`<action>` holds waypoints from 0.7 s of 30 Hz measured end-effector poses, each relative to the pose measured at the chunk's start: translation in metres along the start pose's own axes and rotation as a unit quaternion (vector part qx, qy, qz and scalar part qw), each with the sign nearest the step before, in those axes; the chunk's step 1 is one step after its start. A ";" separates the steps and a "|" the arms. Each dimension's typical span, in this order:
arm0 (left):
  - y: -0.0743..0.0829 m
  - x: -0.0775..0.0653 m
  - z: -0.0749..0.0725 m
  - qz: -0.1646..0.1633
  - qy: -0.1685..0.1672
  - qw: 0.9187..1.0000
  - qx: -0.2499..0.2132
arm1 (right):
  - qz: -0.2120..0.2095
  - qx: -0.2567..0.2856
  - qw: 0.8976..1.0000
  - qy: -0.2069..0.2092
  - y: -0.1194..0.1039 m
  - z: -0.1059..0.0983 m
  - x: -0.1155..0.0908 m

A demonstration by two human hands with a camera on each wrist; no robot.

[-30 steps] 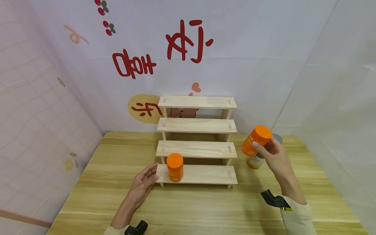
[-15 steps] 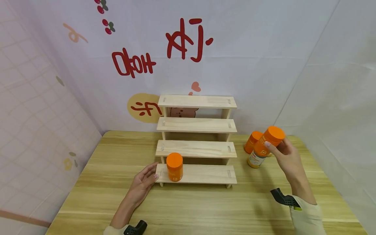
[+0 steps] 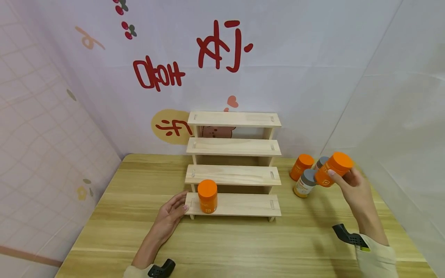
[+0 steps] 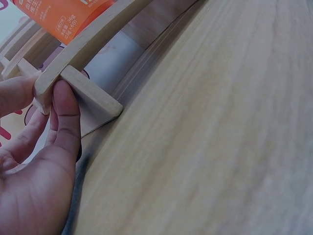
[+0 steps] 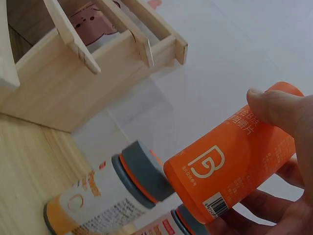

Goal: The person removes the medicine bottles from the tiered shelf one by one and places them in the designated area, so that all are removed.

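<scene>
My right hand [image 3: 356,193] holds an orange pill bottle [image 3: 333,172] up in the air, tilted, at the right of the head view. In the right wrist view, the thumb and fingers grip this bottle [image 5: 225,159] near one end. Its printed label with a white B logo shows. My left hand [image 3: 169,219] pinches the left end of the lowest step of a wooden four-tier shelf [image 3: 243,204]. The left wrist view shows thumb and fingers on either side of that board [image 4: 73,54]. Another orange bottle [image 3: 208,199] stands upright on the lowest step, near its left end.
Right of the shelf, one orange bottle [image 3: 301,168] stands on the wooden table [image 3: 236,247]. Beside it are a grey-capped white and yellow bottle [image 3: 304,185] and a second grey-capped bottle [image 3: 321,161], partly hidden. A printed white backdrop [image 3: 295,77] closes off the back.
My right hand has moved right with the orange bottle, away from the shelf. The bottles standing behind it have come into fuller view. My left hand stays at the shelf.
</scene>
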State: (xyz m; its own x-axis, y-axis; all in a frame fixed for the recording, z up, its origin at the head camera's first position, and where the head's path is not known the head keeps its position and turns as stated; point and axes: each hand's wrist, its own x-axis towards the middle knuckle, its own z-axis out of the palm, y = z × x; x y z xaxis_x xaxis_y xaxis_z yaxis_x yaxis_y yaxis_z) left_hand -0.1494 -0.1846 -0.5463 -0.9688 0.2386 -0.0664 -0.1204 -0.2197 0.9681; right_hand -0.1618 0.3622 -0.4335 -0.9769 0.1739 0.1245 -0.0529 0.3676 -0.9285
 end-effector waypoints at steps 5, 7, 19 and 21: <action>0.000 0.000 -0.001 -0.005 -0.002 1.000 -0.002 | 0.013 0.001 1.000 0.002 0.011 -0.011 -0.001; 0.000 0.000 -0.001 -0.003 -0.003 1.000 -0.001 | 0.019 -0.005 1.000 0.001 0.014 -0.015 -0.001; 0.001 0.000 0.000 0.000 -0.003 1.000 0.002 | -0.004 -0.025 1.000 -0.013 0.037 -0.025 -0.002; 0.001 0.000 0.000 -0.001 -0.002 1.000 0.002 | -0.009 -0.028 0.999 -0.019 0.043 -0.026 -0.002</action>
State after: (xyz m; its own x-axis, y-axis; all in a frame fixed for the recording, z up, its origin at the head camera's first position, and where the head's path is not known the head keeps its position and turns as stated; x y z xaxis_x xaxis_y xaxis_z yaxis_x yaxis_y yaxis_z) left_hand -0.1499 -0.1848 -0.5449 -0.9675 0.2435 -0.0680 -0.1223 -0.2151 0.9689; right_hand -0.1569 0.4016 -0.4647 -0.9830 0.1335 0.1262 -0.0590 0.4214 -0.9050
